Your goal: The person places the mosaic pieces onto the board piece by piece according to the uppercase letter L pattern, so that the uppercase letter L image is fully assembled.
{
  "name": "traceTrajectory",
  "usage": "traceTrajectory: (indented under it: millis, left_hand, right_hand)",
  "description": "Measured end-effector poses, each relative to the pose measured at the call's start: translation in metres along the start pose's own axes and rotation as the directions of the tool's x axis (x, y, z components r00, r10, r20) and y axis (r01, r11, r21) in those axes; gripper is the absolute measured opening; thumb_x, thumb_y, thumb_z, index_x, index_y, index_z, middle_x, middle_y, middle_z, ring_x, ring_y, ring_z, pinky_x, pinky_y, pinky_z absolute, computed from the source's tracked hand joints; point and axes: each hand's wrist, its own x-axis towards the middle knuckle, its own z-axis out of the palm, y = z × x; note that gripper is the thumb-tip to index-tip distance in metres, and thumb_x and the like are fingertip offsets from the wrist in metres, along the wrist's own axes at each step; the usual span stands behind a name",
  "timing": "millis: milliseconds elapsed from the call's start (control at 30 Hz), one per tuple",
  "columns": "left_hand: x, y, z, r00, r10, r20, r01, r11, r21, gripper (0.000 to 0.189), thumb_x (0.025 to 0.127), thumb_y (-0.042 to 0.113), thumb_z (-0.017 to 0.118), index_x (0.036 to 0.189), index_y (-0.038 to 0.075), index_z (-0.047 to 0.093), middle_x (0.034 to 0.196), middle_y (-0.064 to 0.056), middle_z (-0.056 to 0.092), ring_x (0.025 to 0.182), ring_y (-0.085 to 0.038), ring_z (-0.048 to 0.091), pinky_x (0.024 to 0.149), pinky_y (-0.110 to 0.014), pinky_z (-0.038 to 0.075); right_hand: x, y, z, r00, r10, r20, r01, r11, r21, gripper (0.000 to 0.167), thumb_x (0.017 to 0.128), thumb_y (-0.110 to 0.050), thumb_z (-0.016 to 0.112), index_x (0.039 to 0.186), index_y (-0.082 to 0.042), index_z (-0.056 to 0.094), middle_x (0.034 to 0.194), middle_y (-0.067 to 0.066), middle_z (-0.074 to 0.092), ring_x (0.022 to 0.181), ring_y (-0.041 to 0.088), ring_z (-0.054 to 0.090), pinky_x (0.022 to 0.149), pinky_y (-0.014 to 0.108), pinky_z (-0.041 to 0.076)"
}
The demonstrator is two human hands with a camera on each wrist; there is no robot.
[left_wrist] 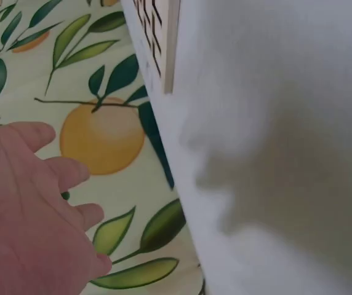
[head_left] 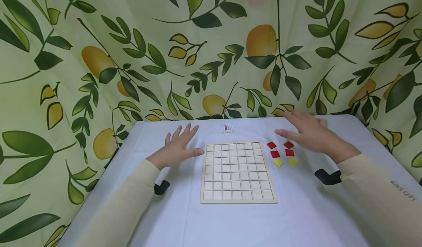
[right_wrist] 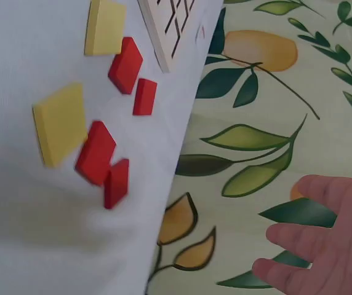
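Fruit-print curtain (head_left: 214, 60) behind white tabletop (head_left: 237, 225), logged from my remote feed: left hand (head_left: 178, 148), spread, holding nothing; gridded board (head_left: 237, 176), central, probably so both sides reach it; small patterned card (head_left: 228, 128) beyond; four red tiles (head_left: 275, 154), two yellow tiles (head_left: 278, 162), beside the board's right edge, apparently kept within reach; right hand (head_left: 310, 133), relaxed, empty.

A pale square board (head_left: 239, 176) marked with a grid lies flat on the worktop (head_left: 230, 225); just right of it, four red tiles (head_left: 275, 154) and two yellow tiles (head_left: 292, 161) lie flat in two columns, yellow at the near end.
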Motion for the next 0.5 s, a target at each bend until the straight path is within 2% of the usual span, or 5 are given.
traceTrajectory:
  millis: [167,267,400,500]
  left_hand:
    - [0.001,-0.002,0.022,0.998,0.063,-0.003,-0.063,0.989,-0.133,0.106,0.098,0.079,0.059,0.177,0.023,0.017,0.182,-0.01,0.004,0.164,-0.044,-0.007,0.122,-0.071,-0.012]
    - [0.002,-0.003,0.033,0.996,0.09,-0.01,-0.09,0.977,-0.195,0.101,0.101,0.072,0.062,0.177,0.021,0.019,0.182,-0.01,0.008,0.164,-0.043,-0.004,0.122,-0.071,-0.009]
    - [0.001,-0.007,0.047,0.997,0.08,0.001,-0.077,0.964,-0.253,0.091,0.106,0.055,0.067,0.177,0.022,0.021,0.181,-0.007,0.012,0.165,-0.04,0.0,0.124,-0.069,-0.004]
    - [0.001,-0.01,0.057,0.999,0.045,0.029,-0.035,0.962,-0.272,0.093,0.102,0.056,0.072,0.176,0.026,0.023,0.181,-0.001,0.014,0.166,-0.033,0.002,0.125,-0.068,0.0]
  right_hand:
    - [0.005,0.001,0.019,1.0,0.01,0.004,-0.01,0.992,0.127,0.095,0.107,-0.067,0.056,0.172,-0.005,0.027,0.171,0.033,0.029,0.152,0.06,0.025,0.102,0.088,0.019]
    - [0.006,0.002,0.03,1.0,0.007,0.006,-0.008,0.978,0.21,0.092,0.108,-0.063,0.057,0.171,-0.002,0.028,0.171,0.031,0.03,0.153,0.059,0.025,0.104,0.084,0.02]
    - [0.009,0.003,0.045,1.0,0.006,0.012,-0.01,0.949,0.314,0.089,0.109,-0.063,0.055,0.171,-0.004,0.029,0.172,0.03,0.029,0.156,0.056,0.022,0.112,0.084,0.015]
    - [0.011,0.006,0.056,1.0,0.025,0.019,-0.03,0.918,0.396,0.088,0.109,-0.062,0.057,0.172,-0.006,0.03,0.173,0.028,0.027,0.157,0.055,0.022,0.116,0.083,0.015]
